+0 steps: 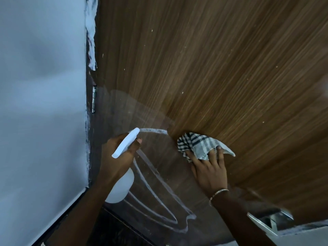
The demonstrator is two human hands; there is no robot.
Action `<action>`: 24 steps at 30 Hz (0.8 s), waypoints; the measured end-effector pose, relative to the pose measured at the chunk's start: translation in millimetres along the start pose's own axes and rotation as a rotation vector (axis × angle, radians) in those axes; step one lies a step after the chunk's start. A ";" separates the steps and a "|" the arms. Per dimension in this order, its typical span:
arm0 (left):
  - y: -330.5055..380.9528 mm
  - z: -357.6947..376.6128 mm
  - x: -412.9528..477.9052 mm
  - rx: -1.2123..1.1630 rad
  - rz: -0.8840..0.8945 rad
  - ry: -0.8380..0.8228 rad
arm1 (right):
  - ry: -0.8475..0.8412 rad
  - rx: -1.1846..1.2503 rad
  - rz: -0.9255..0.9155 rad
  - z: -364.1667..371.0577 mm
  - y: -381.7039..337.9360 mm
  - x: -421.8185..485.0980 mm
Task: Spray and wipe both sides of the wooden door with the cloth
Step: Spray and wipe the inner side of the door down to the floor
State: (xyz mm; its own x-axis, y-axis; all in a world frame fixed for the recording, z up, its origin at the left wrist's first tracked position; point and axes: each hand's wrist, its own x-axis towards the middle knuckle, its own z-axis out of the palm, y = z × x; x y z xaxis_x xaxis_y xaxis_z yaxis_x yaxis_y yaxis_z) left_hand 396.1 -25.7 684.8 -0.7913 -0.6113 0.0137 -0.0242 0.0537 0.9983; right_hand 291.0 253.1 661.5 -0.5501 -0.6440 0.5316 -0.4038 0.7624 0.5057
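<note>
No text, label or number can be read on anything here.

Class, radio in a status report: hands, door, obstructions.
Left hand grips white spray bottle. Right hand presses checked cloth on brown wooden door. Nothing blocking cloth.

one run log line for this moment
left hand grips spray bottle | right hand presses checked cloth on wooden door | wet streaks below
</note>
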 end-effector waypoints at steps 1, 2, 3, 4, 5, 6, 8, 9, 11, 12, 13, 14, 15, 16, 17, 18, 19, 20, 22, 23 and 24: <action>-1.5 -4.0 5.1 -0.009 -0.010 -0.001 | 0.018 0.012 -0.014 5.0 -9.8 14.5; -1.9 -7.7 8.8 -0.014 -0.024 0.001 | 0.041 0.027 -0.034 10.4 -19.9 31.1; -3.1 -11.1 11.4 -0.020 -0.029 -0.003 | 0.072 0.050 -0.056 16.0 -31.3 49.6; -3.3 -15.9 14.3 -0.021 -0.024 -0.007 | 0.104 0.076 -0.080 21.0 -45.5 71.5; -5.2 -19.4 17.3 -0.016 -0.008 -0.012 | 0.133 0.096 -0.105 25.3 -60.4 93.1; -5.8 -24.0 21.0 -0.006 0.000 -0.009 | 0.164 0.110 -0.130 27.7 -77.0 116.0; -8.1 -30.5 27.7 0.024 0.018 -0.005 | 0.206 0.124 -0.160 27.5 -104.7 154.0; -8.9 -33.7 31.8 0.027 0.024 0.000 | 0.206 0.123 -0.165 26.9 -113.9 167.3; -9.5 -39.8 38.1 0.023 0.036 0.017 | 0.197 0.109 -0.172 26.9 -117.2 175.5; -8.1 -42.7 40.2 0.027 0.056 0.025 | 0.186 0.104 -0.174 25.7 -112.4 170.8; -7.9 -45.1 42.6 0.020 0.067 0.029 | 0.165 0.103 -0.165 24.4 -104.5 160.2; -7.3 -48.8 45.3 0.006 0.058 0.030 | 0.131 0.103 -0.143 22.4 -96.4 146.2; -8.7 -51.3 48.9 -0.002 0.035 0.026 | 0.101 0.097 -0.115 19.6 -86.9 128.9; -8.5 -54.1 52.6 -0.012 0.002 0.026 | 0.076 0.085 -0.090 16.5 -77.2 111.4; -9.6 -56.3 57.0 -0.013 -0.021 0.024 | 0.065 0.066 -0.071 12.7 -67.8 94.3; -9.1 -58.5 60.0 -0.018 -0.029 0.025 | 0.063 0.045 -0.059 9.1 -60.2 80.0; -9.7 -61.5 64.1 -0.025 -0.026 0.024 | 0.065 0.028 -0.051 6.2 -56.0 71.2; -9.8 -64.1 66.8 -0.029 -0.020 0.027 | 0.068 0.010 -0.046 5.1 -54.4 67.2; -13.2 -69.2 73.3 -0.027 -0.011 0.032 | 0.074 -0.007 -0.028 8.2 -61.7 71.8; -15.4 -70.8 75.8 -0.026 -0.010 0.032 | 0.072 -0.002 -0.025 11.1 -68.4 77.3; -17.2 -73.1 78.5 -0.026 -0.008 0.033 | 0.071 0.006 -0.034 14.9 -76.7 87.0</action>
State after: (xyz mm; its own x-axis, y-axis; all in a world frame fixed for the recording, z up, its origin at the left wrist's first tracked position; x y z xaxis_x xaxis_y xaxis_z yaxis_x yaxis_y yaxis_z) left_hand 379.0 -132.3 673.0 -0.7706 -0.6373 0.0070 -0.0145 0.0286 0.9995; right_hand 263.2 139.6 658.8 -0.4829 -0.6725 0.5609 -0.4261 0.7400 0.5204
